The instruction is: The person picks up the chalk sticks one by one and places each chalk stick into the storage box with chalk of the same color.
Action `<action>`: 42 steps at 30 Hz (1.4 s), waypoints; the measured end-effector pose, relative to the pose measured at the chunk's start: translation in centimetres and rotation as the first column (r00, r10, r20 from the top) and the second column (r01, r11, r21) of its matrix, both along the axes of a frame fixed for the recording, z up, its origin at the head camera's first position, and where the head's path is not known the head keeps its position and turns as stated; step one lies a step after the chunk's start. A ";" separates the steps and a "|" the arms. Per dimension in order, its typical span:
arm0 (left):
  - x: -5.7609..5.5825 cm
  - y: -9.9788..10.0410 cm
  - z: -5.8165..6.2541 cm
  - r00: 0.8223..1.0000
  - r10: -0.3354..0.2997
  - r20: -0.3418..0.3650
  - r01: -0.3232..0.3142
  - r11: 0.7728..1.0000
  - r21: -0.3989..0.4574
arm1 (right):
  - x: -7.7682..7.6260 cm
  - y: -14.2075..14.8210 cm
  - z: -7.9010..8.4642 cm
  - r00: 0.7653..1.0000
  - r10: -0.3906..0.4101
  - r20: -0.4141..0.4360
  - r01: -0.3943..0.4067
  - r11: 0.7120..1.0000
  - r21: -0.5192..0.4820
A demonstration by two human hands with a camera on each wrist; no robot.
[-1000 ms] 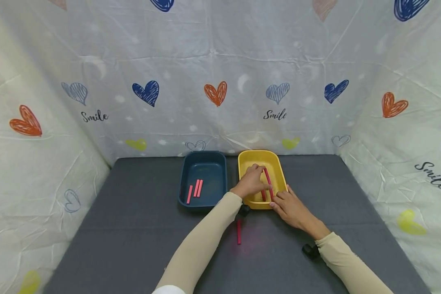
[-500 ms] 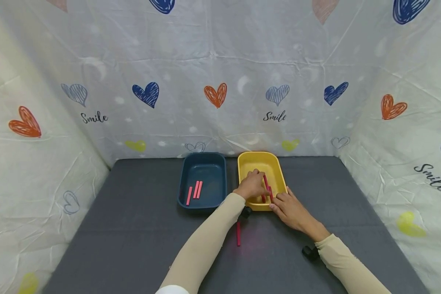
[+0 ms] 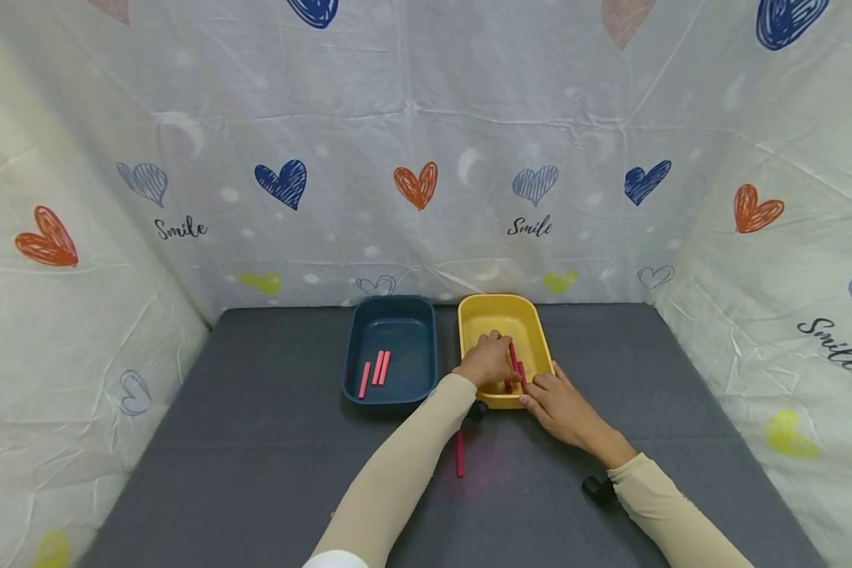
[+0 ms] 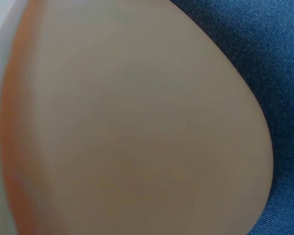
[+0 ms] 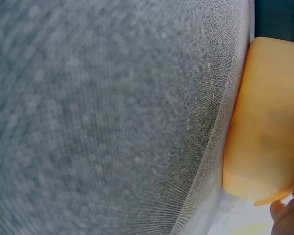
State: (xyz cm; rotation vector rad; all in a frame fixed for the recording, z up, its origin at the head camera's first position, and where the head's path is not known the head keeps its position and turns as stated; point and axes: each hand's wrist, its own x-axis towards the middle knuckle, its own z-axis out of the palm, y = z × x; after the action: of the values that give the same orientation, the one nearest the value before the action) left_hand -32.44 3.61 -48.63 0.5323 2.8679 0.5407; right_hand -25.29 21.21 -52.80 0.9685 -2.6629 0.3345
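In the head view my left hand (image 3: 487, 360) reaches into the yellow tray (image 3: 473, 314) and pinches a slim red stick (image 3: 513, 356) lengthwise between thumb and fingertips. Another red stick (image 3: 521, 372) leans close beside it, and a third (image 3: 508, 386) lies partly hidden by the thumb. My right hand (image 3: 557, 406) holds the tray's near right corner, thumb at the front rim and fingers along the side. In the right wrist view its fingers (image 5: 289, 215) meet the edge of the tray (image 5: 264, 122). A blurred tan surface (image 4: 147, 122) fills most of the left wrist view.
Left of the yellow tray stands a dark blue tray (image 3: 401, 323) holding three pink sticks (image 3: 379, 368). One more red stick (image 3: 459, 454) lies on the grey tabletop (image 3: 255, 473) beside my left forearm. A patterned curtain (image 3: 348, 134) hangs behind and at both sides.
My left hand has moved slightly down and towards me inside the yellow tray with the red stick, uncovering a second stick beside it. The right hand keeps its hold on the tray.
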 end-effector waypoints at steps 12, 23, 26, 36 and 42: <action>-0.4 -0.3 0.3 0.999 -0.007 -0.044 0.009 0.999 0.041 | -0.1 0.0 0.0 1.000 0.001 0.012 -0.001 1.000 -0.011; 0.5 -2.5 2.4 0.990 -0.045 -0.137 0.067 0.985 0.160 | 0.1 0.0 0.2 1.000 0.001 0.023 -0.001 1.000 -0.017; 1.0 -3.2 3.0 0.987 -0.041 -0.158 0.067 0.984 0.167 | 0.0 0.0 0.3 1.000 -0.005 0.027 0.005 1.000 -0.004; 3.2 -5.4 4.4 0.969 -0.061 -0.239 0.109 0.975 0.193 | 0.2 0.0 0.1 1.000 -0.011 0.029 0.011 1.000 0.001; 4.6 -6.4 4.8 0.960 -0.060 -0.273 0.123 0.968 0.219 | 0.3 0.0 0.3 1.000 -0.006 0.022 0.006 1.000 -0.006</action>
State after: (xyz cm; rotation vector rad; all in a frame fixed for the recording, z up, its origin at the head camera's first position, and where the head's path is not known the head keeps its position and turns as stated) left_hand -27.86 -2.80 -43.82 0.8304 3.0237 0.8601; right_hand -25.02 21.24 -52.49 0.9606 -2.6824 0.3542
